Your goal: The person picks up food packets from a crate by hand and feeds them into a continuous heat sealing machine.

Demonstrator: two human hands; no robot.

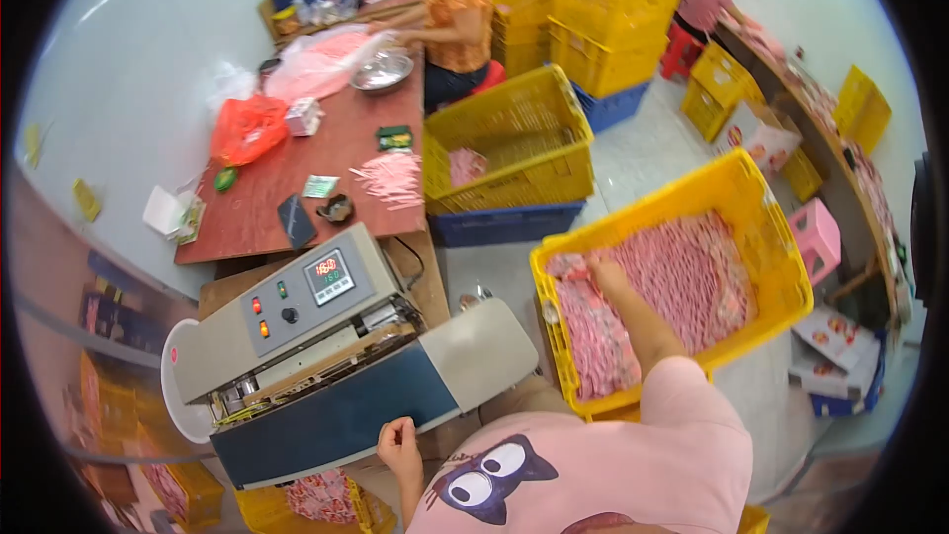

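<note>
Yellow plastic walls in the near right, a broad crate [746, 193] with a thick bed of pink pieces [682, 277] across its floor, and the person's right hand [606, 277] dips in at its left side. The fingers touch the pieces there; from where I stand I cannot tell whether they grasp any. The left hand [398, 443] is loosely clenched in front of the machine [336, 400], with nothing visible in it.

The work looks to me well under way rather than finished. The machine's display [328, 272] is lit, yet I see no piece in its long slot. Plenty lies in the broad crate, and a lower bin [259, 514], near and left beneath the machine, holds another heap of pinkish-red pieces. Which heap is handled and which waits, I cannot say.

As for room, the crate's raised rim rings the right hand, leaving it clear only from above. The machine's right end comes near the crate, with a narrow gap between. Beyond that gap, a tilted yellow tub [524, 178] sits on a blue one [509, 225], crowding the right edge of the red counter [341, 148]. The widest open floor [633, 168] is on the far side of the crate.
</note>
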